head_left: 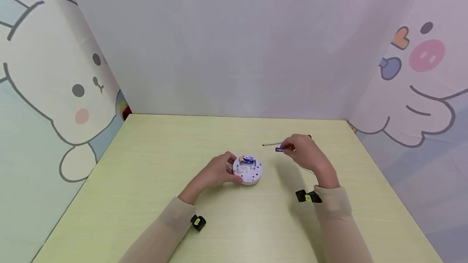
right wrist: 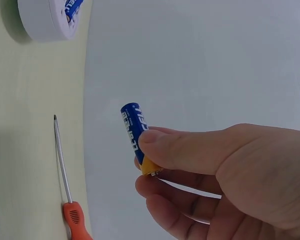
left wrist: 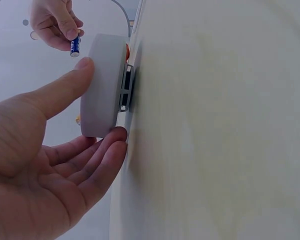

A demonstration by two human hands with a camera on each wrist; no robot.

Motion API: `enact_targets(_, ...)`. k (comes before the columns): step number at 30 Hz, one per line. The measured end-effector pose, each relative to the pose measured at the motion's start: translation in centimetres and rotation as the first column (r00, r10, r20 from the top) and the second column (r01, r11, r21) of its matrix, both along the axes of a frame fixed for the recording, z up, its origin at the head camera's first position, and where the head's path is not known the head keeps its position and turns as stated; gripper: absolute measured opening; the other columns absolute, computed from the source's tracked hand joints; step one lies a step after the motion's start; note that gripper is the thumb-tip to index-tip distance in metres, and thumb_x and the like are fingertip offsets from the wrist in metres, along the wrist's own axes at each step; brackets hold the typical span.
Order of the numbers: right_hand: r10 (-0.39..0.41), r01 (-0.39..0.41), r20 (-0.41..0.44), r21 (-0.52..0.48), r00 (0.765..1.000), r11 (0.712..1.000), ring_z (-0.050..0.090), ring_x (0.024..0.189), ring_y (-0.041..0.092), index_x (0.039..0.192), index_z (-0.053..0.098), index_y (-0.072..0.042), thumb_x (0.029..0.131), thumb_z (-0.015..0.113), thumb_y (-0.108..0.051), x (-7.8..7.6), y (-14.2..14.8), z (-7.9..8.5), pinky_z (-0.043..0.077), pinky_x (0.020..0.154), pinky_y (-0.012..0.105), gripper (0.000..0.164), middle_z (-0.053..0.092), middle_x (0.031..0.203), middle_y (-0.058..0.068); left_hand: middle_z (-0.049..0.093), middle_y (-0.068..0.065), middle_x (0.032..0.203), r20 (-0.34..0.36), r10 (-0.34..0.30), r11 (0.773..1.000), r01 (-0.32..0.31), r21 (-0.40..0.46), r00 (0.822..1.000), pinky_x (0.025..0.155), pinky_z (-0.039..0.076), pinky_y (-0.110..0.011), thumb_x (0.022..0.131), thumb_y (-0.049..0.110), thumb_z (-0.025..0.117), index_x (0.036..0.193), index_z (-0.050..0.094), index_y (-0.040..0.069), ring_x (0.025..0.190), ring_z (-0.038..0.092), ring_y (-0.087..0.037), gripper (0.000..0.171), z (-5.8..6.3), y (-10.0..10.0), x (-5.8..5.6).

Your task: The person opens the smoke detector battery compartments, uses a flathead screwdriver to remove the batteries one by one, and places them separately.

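My left hand (head_left: 218,169) holds a round white device (head_left: 248,177), resembling a smoke alarm, by its rim. In the left wrist view the thumb and fingers of this hand (left wrist: 45,155) lie on opposite sides of the device (left wrist: 101,87), whose vented face points at the table. Inside the device's upward-facing bay lies a blue-and-yellow battery (head_left: 247,160), slightly askew. To the right, my right hand (head_left: 305,151) pinches a second blue battery (head_left: 279,149) between thumb and fingers, above the table. The right wrist view shows this battery (right wrist: 134,131) tilted, its yellow end partly behind the thumb.
Behind the right hand, a screwdriver (head_left: 272,144) with an orange-red handle (right wrist: 75,220) lies on the pale wooden table (head_left: 153,153). A white cloth wall (head_left: 234,52) stands along the far edge, with printed cartoon panels (head_left: 73,104) on both sides.
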State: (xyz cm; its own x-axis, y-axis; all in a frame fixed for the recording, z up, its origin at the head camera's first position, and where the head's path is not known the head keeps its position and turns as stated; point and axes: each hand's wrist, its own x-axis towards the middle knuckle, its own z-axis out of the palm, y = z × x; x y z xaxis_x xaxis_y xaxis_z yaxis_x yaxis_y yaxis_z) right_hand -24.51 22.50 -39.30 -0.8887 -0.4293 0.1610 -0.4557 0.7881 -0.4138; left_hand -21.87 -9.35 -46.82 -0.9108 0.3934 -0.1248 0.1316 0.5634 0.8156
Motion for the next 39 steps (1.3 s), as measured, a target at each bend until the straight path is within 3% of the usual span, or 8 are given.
enact_targets(9,-0.049,0.048,-0.027,-0.036,0.998,0.998,0.068,0.087,0.024,0.109,0.080,0.001,0.096,0.074,0.003,-0.7,1.9,-0.9,0.058,0.081,0.044,0.015,0.076,0.100,0.010,0.064,-0.007,0.134,-0.007,-0.013,1.000,0.013,0.008,1.000,0.091,0.058,-0.040,0.084,0.027,0.094,0.138,0.055,0.007,0.103,0.070,-0.016,0.069,-0.1,0.0,0.0)
enact_targets(16,-0.066,0.066,0.008,-0.023,0.998,0.998,0.068,0.088,0.024,0.109,0.079,0.001,0.096,0.074,0.002,-1.7,2.5,-2.1,0.057,0.081,0.044,0.014,0.076,0.102,0.013,0.064,-0.006,0.134,-0.004,-0.003,1.000,0.003,0.001,1.000,0.091,0.057,-0.040,0.084,0.028,0.094,0.138,0.056,0.008,0.104,0.069,-0.016,0.069,-0.2,0.0,0.0)
enact_targets(29,-0.122,0.122,0.015,0.007,0.992,0.993,0.069,0.086,0.027,0.101,0.080,0.003,0.094,0.075,0.003,-3.3,2.4,-5.7,0.058,0.080,0.048,0.009,0.076,0.096,0.014,0.064,-0.006,0.134,0.005,-0.002,1.000,0.002,0.007,1.000,0.091,0.057,-0.039,0.084,0.028,0.094,0.139,0.055,0.008,0.104,0.070,-0.016,0.070,-0.2,0.0,0.0)
enact_targets(39,-0.150,0.149,0.019,0.035,0.989,0.988,0.067,0.084,0.026,0.104,0.079,0.004,0.094,0.074,0.002,-3.7,1.6,-6.6,0.058,0.081,0.049,0.011,0.076,0.095,0.016,0.064,-0.006,0.134,0.004,0.004,1.000,-0.004,0.006,1.000,0.091,0.058,-0.039,0.084,0.028,0.094,0.138,0.055,0.009,0.104,0.070,-0.015,0.069,-0.3,0.0,-0.1)
